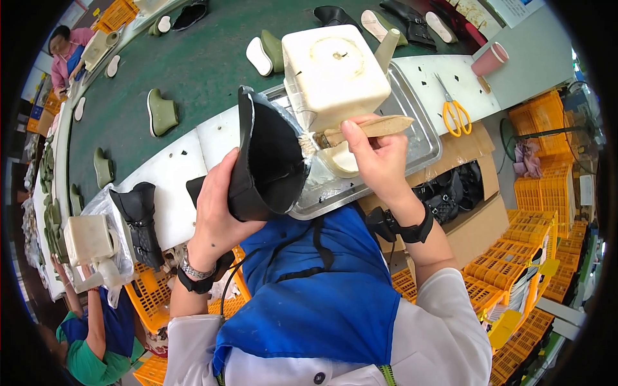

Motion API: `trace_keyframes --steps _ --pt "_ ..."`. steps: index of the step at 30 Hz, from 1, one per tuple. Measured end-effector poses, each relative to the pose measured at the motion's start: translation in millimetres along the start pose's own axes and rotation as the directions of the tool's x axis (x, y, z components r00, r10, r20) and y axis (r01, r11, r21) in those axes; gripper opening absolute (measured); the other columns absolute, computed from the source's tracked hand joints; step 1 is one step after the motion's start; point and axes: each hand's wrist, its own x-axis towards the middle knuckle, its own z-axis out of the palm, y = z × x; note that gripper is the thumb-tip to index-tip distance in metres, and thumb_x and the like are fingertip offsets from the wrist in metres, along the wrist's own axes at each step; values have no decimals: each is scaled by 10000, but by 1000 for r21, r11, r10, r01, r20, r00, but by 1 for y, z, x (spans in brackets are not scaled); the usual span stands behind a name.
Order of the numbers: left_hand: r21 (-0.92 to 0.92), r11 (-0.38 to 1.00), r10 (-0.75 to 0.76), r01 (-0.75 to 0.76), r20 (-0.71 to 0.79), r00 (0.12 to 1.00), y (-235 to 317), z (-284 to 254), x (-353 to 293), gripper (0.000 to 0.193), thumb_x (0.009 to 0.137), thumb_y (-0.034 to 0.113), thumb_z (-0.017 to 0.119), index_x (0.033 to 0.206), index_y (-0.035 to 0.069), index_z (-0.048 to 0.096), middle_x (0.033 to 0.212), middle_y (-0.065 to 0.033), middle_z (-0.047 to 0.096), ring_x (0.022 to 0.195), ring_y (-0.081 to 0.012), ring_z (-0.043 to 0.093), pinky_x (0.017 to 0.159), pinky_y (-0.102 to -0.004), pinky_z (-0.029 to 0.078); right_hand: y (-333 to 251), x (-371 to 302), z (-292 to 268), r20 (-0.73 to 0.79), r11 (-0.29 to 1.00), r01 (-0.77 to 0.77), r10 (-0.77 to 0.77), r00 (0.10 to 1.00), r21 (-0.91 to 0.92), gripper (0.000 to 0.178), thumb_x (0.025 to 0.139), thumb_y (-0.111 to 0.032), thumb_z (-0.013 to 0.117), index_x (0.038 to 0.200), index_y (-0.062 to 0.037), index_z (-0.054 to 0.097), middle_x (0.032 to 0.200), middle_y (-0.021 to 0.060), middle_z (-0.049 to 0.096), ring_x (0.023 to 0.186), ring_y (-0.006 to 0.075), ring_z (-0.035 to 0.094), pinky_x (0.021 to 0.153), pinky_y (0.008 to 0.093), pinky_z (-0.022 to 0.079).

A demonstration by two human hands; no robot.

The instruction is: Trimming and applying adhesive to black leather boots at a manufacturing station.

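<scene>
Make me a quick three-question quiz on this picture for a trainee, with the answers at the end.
1. Which hand holds the brush?
2. True or false: the orange-handled scissors lie inside the metal tray.
3. Fill in the gap: the left hand grips a black ____.

Key:
1. The right hand.
2. False; they lie on the white surface, to the right of the tray.
3. Boot.

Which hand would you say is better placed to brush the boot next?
Probably the right hand: it holds the brush, its bristles at the opening of the black boot, which the left hand grips.
</scene>
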Motion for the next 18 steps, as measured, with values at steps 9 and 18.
trace_keyframes --steps 9,18 --pt "31 999 22 -21 -14 1000 -3 -1 2 867 491 68 763 1253 -13 359 1043 -183 529 933 -331 532 810 -370 428 -6 6 4 104 910 376 -363 926 -175 34 759 -51 637 776 -25 623 627 54 589 482 98 513 450 221 390" --pt "342 932 183 -118 -164 969 -20 7 3 897 500 66 777 1266 5 315 1166 -184 470 1052 -355 475 928 -416 361 -9 -5 11 247 955 295 -283 927 -12 46 768 -52 632 784 -14 612 645 38 598 529 88 540 483 229 413"
